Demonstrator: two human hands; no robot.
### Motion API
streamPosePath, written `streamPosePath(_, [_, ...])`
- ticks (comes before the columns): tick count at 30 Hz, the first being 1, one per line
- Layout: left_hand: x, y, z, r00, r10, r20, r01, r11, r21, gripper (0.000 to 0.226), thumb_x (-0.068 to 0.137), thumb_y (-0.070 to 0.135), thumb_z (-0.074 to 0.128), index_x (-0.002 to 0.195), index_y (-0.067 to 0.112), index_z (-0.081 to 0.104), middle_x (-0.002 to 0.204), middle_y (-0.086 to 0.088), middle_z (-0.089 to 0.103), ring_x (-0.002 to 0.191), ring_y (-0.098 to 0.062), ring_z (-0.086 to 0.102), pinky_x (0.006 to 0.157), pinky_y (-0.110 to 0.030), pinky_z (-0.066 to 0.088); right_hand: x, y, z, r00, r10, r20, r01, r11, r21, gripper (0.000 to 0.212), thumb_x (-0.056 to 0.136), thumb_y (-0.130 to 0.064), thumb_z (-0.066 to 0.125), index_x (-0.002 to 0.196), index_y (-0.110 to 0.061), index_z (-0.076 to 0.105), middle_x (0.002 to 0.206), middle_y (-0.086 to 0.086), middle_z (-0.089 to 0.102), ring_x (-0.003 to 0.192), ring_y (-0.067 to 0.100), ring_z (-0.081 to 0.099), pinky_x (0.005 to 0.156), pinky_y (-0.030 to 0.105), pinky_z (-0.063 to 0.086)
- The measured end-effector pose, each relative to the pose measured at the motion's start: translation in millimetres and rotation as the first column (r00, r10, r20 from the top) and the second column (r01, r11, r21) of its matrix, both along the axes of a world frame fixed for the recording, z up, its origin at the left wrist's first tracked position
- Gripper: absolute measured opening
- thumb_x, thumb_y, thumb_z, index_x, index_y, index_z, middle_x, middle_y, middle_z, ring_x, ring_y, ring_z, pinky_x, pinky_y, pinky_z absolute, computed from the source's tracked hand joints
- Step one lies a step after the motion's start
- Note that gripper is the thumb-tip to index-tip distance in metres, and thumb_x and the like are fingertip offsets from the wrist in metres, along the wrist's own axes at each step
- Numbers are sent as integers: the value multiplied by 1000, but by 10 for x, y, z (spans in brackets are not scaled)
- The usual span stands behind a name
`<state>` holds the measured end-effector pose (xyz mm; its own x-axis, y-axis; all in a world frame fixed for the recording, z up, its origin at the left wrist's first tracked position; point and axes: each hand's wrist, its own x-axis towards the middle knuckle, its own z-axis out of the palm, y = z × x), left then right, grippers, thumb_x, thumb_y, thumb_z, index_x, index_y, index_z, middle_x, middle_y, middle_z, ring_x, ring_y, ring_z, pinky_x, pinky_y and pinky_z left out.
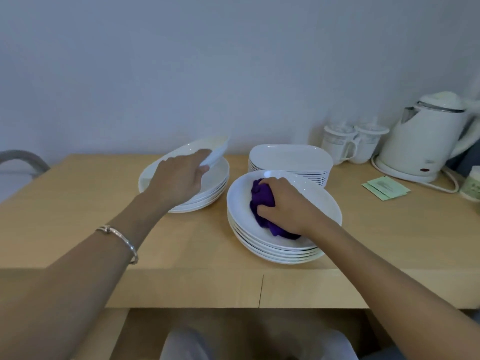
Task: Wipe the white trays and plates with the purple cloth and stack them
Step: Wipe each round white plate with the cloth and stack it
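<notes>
While your right hand (283,203) is bearing down on the near stack of plates (324,203), the purple cloth (261,197) is sitting right under its palm, in the hollow of the top plate, left of centre. The cloth is showing deep violet, bunched into a wad, with folds poking out past your fingertips and below your wrist. Your right fingers are curling round that wad and gripping it, knuckles up.

Your left hand (179,175) is reaching over the left stack of plates (210,194), well apart from the cloth. It is holding a tilted plate (197,149) by its rim, fingers curling over the edge. The plate's right side is lifting off the stack; I cannot tell whether its left side is touching. All the plates are looking plain white, round, shallow and glossy.

A stack of trays (291,155), white with rounded corners, is sitting just behind the near stack. Everything is standing on the wooden table (181,242). You are wearing a silver bracelet (119,240) on the left wrist. A kettle (426,141), two lidded cups (348,144) and green packets (384,188) are sitting at the far right.
</notes>
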<state>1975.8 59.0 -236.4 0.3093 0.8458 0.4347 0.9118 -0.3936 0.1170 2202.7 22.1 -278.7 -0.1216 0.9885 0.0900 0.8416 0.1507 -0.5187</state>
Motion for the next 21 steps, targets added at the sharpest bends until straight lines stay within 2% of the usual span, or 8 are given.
streamPosePath(5, [-100, 79, -200, 984, 3, -177, -17, 997, -76, 34, 101, 25, 36, 134, 23, 45, 107, -9, 68, 95, -36, 61, 72, -37, 40, 31, 38, -37, 1000, 15, -3, -15, 1000, 7, 30, 73, -41, 56, 98, -29, 44, 94, 1, 53, 85, 22, 52, 70, 31, 41])
streamPosePath(10, [-180, 120, -368, 991, -77, -111, 70, 995, -68, 40, 100, 25, 31, 136, 23, 47, 110, -3, 70, 96, -35, 62, 72, -37, 43, 34, 49, -41, 1000, 25, 19, -26, 1000, 19, 38, 76, -40, 58, 109, -24, 49, 98, 0, 53, 89, 21, 52, 74, 32, 43])
streamPosePath(14, [-225, 88, -375, 981, -103, -166, 71, 979, -192, 42, 103, 36, 24, 143, 32, 39, 131, 6, 59, 116, -24, 54, 83, -33, 40, 40, 43, -53, 1000, 16, 11, -16, 1000, -9, 33, 73, -43, 54, 101, -30, 44, 96, 0, 54, 89, 23, 52, 73, 33, 43])
streamPosePath(15, [-231, 77, -388, 979, -105, -176, 64, 972, -225, 45, 103, 39, 19, 144, 34, 37, 136, 9, 55, 121, -22, 52, 87, -33, 40, 37, 33, -53, 1000, 17, 24, -16, 1000, -13, 34, 75, -43, 55, 105, -30, 45, 100, 0, 54, 92, 23, 52, 75, 33, 43])
streamPosePath(17, [-240, 58, -408, 981, -91, -174, 44, 966, -255, 49, 101, 42, 14, 144, 34, 36, 137, 9, 54, 123, -21, 50, 90, -34, 41, 31, -12, -11, 998, 44, 48, -44, 999, -16, 48, 83, -39, 58, 128, -28, 42, 122, 0, 48, 112, 23, 47, 89, 34, 42])
streamPosePath(19, [-233, 51, -429, 982, -76, -172, 34, 972, -233, 58, 95, 44, 9, 142, 28, 41, 134, 6, 56, 122, -21, 51, 90, -34, 41, 45, -77, 48, 994, 95, 50, -92, 995, -41, 68, 88, -36, 59, 146, -28, 25, 149, -4, 27, 134, 19, 29, 105, 32, 34])
streamPosePath(21, [-197, 33, -452, 981, -61, -185, 21, 977, -212, 66, 91, 45, 5, 137, 21, 47, 132, 1, 57, 125, -22, 48, 97, -37, 36, 56, -153, 98, 986, 161, 28, -159, 984, -79, 78, 87, -35, 62, 150, -30, 17, 156, -12, 13, 140, 12, 20, 109, 28, 28])
